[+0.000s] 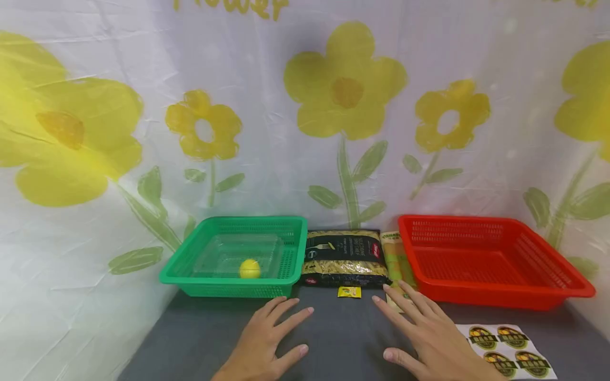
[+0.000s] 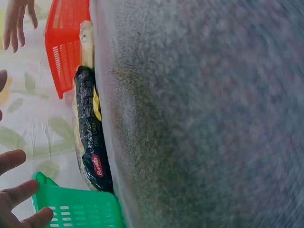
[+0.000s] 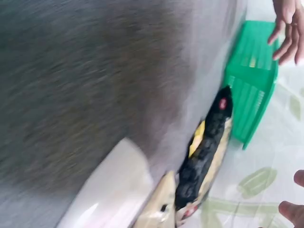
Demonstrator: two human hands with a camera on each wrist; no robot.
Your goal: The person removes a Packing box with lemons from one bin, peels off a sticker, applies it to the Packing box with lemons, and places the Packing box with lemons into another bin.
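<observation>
Both hands flat, fingers spread, holding nothing: left hand [image 1: 269, 338], right hand [image 1: 424, 333]. That tiny sachet [image 1: 349, 291] at 12 o'clock looks easy to fumble, and the right fingertips could nudge the packet [image 1: 394, 262].

Two baskets [image 1: 238, 254] [image 1: 486, 259], one pasta bag [image 1: 343, 259], one lemon [image 1: 249, 269], one sachet [image 1: 349, 292].

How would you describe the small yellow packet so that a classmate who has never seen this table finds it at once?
Start between the green basket and the red basket, where a black pasta bag lies. Right in front of that bag, on the grey table, sits the small yellow packet. It is the smallest item, flat and bright yellow.
</observation>
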